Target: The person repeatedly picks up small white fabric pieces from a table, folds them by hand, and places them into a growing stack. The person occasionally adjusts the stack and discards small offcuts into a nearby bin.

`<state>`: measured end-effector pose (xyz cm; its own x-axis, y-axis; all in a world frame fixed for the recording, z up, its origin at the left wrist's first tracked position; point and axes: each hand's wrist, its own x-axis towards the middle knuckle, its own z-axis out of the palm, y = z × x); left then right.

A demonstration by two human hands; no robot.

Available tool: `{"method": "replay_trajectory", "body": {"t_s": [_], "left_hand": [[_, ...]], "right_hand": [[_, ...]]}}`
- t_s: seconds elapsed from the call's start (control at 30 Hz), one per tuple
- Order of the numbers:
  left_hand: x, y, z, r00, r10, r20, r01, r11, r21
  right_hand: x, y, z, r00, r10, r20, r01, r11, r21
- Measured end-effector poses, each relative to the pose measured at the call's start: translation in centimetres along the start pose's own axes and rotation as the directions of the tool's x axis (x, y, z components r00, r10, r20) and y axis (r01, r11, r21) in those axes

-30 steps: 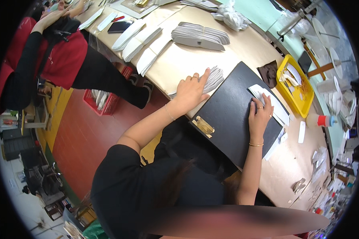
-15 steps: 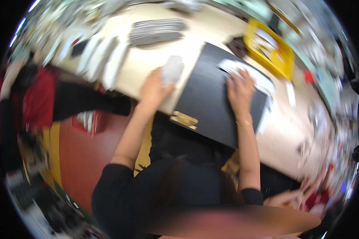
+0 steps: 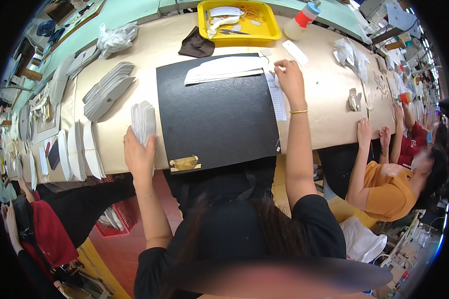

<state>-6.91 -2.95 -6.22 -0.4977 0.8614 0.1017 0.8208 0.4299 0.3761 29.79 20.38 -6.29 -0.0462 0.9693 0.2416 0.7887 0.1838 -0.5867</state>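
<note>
A black mat (image 3: pixel 217 112) lies on the beige table (image 3: pixel 324 99) in front of me. My left hand (image 3: pixel 138 152) rests at the table's near edge, left of the mat, fingers on a small stack of white cut pieces (image 3: pixel 143 119). My right hand (image 3: pixel 289 79) is at the mat's right far corner, fingertips pinching the end of a long white cut piece (image 3: pixel 224 69) that lies across the mat's far edge. A white paper strip (image 3: pixel 277 97) sits under that wrist.
A yellow tray (image 3: pixel 244 22) with scissors and scraps stands beyond the mat, a brown cloth (image 3: pixel 197 45) and a glue bottle (image 3: pixel 304 15) beside it. Stacks of grey-white pieces (image 3: pixel 107 89) fill the left. A person in orange (image 3: pixel 389 184) sits at right, another in red (image 3: pixel 40 229) at lower left.
The view has swung so the table lies straight ahead. My left hand stays by the white stack left of the mat; my right hand has shifted to the mat's far right corner.
</note>
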Motion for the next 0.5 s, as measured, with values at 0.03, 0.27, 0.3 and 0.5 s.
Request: {"method": "replay_trajectory", "body": {"t_s": [0.03,0.27,0.3,0.5], "left_hand": [[-0.1,0.1,0.0,1.000,0.004,-0.018,-0.004,1.000,0.007],[0.1,-0.2,-0.3,1.000,-0.004,-0.005,0.003,0.997,-0.079],[0.2,-0.5,-0.4,0.999,-0.051,0.014,0.052,0.990,-0.132],[-0.3,-3.3,-2.3,0.964,-0.229,0.132,0.260,0.730,-0.632]], "right_hand": [[-0.1,1.0,-0.2,0.995,0.068,0.077,-0.063,0.996,-0.066],[-0.2,3.1,0.9,0.989,0.053,0.135,-0.031,0.987,-0.159],[0.0,3.3,0.8,0.988,0.073,0.137,-0.052,0.987,-0.151],[1.0,5.4,-1.3,0.984,0.150,0.093,-0.174,0.914,0.366]]}}
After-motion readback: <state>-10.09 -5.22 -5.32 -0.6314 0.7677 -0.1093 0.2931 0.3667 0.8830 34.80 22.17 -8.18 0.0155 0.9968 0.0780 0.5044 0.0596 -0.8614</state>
